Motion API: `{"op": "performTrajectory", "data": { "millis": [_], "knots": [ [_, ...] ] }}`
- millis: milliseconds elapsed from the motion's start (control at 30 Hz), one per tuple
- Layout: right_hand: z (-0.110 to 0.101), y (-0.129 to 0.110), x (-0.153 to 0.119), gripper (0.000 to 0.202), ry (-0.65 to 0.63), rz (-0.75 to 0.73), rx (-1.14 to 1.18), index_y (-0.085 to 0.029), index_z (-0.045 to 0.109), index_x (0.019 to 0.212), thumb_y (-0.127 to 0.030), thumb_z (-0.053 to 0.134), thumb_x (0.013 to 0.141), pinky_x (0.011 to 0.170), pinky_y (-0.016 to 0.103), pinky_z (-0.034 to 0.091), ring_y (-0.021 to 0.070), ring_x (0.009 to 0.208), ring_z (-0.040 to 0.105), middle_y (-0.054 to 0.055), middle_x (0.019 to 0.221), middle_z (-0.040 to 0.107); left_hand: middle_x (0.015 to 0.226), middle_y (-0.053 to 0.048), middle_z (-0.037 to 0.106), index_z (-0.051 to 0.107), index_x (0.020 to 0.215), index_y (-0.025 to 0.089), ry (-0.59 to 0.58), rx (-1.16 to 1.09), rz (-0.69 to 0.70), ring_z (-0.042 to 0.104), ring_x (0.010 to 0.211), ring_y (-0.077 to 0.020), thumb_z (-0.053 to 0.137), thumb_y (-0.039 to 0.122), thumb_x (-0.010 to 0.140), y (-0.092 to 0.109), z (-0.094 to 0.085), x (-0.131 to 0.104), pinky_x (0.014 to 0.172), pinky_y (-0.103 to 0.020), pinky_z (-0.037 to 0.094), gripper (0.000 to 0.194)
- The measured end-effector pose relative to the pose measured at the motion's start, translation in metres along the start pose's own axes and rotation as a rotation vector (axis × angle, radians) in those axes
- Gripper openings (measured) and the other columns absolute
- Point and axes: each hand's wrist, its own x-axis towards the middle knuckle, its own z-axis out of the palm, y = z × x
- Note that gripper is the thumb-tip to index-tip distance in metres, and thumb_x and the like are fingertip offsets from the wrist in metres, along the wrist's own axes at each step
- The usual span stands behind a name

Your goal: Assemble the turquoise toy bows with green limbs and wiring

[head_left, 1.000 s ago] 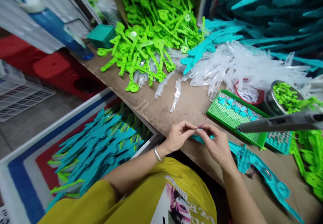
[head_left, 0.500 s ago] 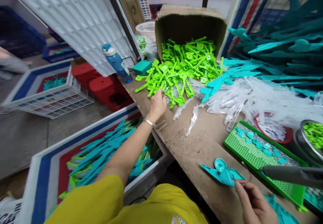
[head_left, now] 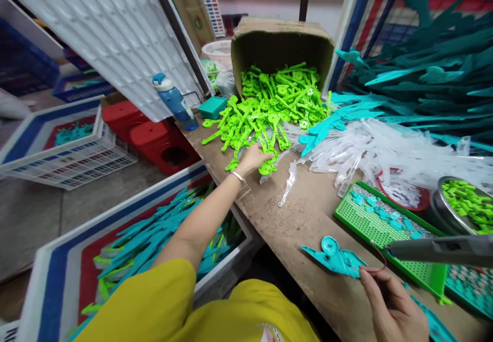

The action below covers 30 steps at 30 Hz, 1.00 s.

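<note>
My left hand (head_left: 253, 159) reaches to the front edge of a heap of bright green plastic parts (head_left: 269, 100). Its fingers are closed on one long green part (head_left: 267, 167), partly covered by the hand. Down at the right, my right hand (head_left: 398, 301) pinches the end of a teal plastic shell (head_left: 334, 258) between thumb and fingers. A round cup stands on that shell, which lies low over the tabletop. A thin red wire (head_left: 383, 262) curves up near the fingertips. One clear plastic piece (head_left: 288, 183) lies right of my left hand.
A cardboard box (head_left: 283, 29) on its side holds more green parts. Clear pieces (head_left: 370, 147) and teal shells (head_left: 423, 85) are piled at right. A green tray (head_left: 385, 239), a grey tool (head_left: 442, 249) and a metal bowl (head_left: 442, 213) stand nearby. A blue bottle (head_left: 175, 100) and filled crate (head_left: 50, 260) are left.
My left hand has shifted right and closer along the front of the green heap, drawing green parts with it. My right hand still pinches the teal shell. The view has turned slightly.
</note>
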Motion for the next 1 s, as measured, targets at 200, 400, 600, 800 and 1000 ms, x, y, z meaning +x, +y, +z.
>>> {"op": "performTrajectory", "data": {
  "millis": [200,400,600,800,1000],
  "knots": [
    [0.001,-0.002,0.011,0.042,0.082,0.028,-0.035,-0.022,0.073,0.093,-0.063,0.063,0.091,0.066,0.029,0.056,0.0207,0.073,0.072,0.006,0.087,0.077,0.068,0.007,0.059,0.054,0.113,0.018,-0.181,-0.234,0.074,0.052,0.053,-0.0079,0.087,0.047,0.072,0.011,0.019,-0.082,0.053,-0.021,0.04,0.06],
    [0.028,0.01,0.021,0.03,0.096,-0.067,-0.016,-0.022,0.068,0.094,-0.049,0.057,0.099,0.087,0.039,0.053,0.0241,0.093,0.069,0.009,0.097,0.073,0.071,0.005,0.065,0.056,0.117,0.019,-0.261,-0.26,0.142,0.062,0.061,-0.0122,0.09,0.045,0.07,0.009,0.052,-0.116,0.059,-0.023,0.046,0.063],
    [0.041,0.026,0.018,0.038,0.081,-0.097,-0.081,-0.02,0.068,0.096,-0.056,0.055,0.099,0.091,0.045,0.05,0.0278,0.095,0.068,0.011,0.098,0.072,0.078,-0.001,0.073,0.066,0.114,0.018,-0.174,0.07,0.254,0.071,0.076,-0.021,0.089,0.034,0.076,0.023,0.087,-0.092,0.072,-0.031,0.053,0.048],
    [0.043,0.04,0.018,0.044,0.082,-0.107,-0.089,-0.019,0.069,0.098,-0.06,0.054,0.098,0.093,0.044,0.05,0.0288,0.095,0.069,0.011,0.1,0.073,0.112,-0.009,0.075,0.067,0.114,0.021,0.019,0.143,0.275,0.071,0.107,-0.0239,0.068,0.023,0.095,0.031,0.052,-0.065,0.098,-0.037,0.053,0.019],
    [0.046,0.044,0.019,0.043,0.061,-0.133,-0.111,-0.02,0.069,0.098,-0.06,0.054,0.098,0.091,0.043,0.051,0.0289,0.096,0.069,0.011,0.099,0.073,0.139,-0.025,0.058,0.06,0.125,0.01,0.382,0.276,-0.026,0.05,0.138,-0.0384,0.076,0.019,0.088,-0.009,-0.039,-0.012,0.112,-0.058,0.043,0.041]
  ]
}}
